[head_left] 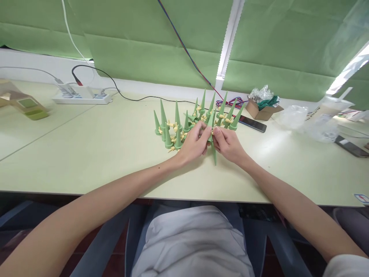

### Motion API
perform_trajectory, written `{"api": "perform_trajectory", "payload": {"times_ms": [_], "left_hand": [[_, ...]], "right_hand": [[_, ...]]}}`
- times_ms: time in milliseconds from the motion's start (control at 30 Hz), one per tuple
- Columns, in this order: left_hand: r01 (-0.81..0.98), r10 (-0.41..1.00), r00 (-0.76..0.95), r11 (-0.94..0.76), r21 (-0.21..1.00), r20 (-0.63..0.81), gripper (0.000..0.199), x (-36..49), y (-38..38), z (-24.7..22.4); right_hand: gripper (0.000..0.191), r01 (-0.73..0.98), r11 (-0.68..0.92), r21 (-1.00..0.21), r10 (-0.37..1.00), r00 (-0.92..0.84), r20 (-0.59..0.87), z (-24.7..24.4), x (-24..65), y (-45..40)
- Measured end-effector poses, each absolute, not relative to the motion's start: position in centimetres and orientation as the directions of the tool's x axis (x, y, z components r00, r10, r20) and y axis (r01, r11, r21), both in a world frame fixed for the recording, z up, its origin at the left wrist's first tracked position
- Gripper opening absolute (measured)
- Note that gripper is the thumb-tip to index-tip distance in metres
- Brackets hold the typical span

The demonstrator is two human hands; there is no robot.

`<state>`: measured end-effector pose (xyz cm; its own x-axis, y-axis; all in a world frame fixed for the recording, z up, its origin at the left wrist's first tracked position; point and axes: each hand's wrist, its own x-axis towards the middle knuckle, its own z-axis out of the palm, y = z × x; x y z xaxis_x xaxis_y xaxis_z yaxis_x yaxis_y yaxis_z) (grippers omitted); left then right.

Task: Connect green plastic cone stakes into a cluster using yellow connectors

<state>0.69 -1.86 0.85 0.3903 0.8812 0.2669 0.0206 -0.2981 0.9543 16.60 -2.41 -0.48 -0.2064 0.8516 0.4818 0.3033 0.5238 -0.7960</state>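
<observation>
My left hand (196, 141) is closed around the lower part of a green cone (211, 118), whose tip points up. Against it, my right hand (228, 143) pinches at the cone's base, where a small yellow piece (212, 132) shows by the thumb. Fingers hide most of the contact. Below them another green spike (214, 156) points towards me. Around both hands stand several green cones (163, 116), with small yellow pieces (175, 129) among them. More upright cones (226, 104) are grouped just behind my hands.
A black phone (253, 124) lies right of the cones, near a small cardboard box (261, 109) with plastic and green material. Further right are a drink cup (327, 109), a plastic bag and another phone (352, 146). A power strip (82, 100) sits at back left.
</observation>
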Motion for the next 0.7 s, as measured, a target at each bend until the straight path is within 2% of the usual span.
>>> {"api": "perform_trajectory", "payload": {"times_ms": [133,233,500,700], "left_hand": [[0.088,0.835,0.372,-0.465,0.881,0.405,0.036,0.63,-1.84,0.35],[0.126,0.814,0.368,-0.522,0.844,0.449,0.036,0.60,-1.83,0.22],[-0.006,0.823,0.464,-0.367,0.930,0.328,0.041,0.57,-1.63,0.89],[-0.031,0.816,0.501,-0.316,0.948,0.288,0.040,0.51,-1.44,1.03]], "right_hand": [[0.064,0.202,0.461,-0.864,0.886,-0.152,0.437,-0.13,16.28,-2.57],[0.067,0.141,0.427,-0.893,0.902,-0.143,0.408,0.17,16.04,-2.61],[0.064,0.087,0.382,-0.920,0.922,-0.101,0.373,0.01,16.22,-2.13],[0.057,0.054,0.374,-0.926,0.924,-0.107,0.367,0.00,16.43,-1.99]]}}
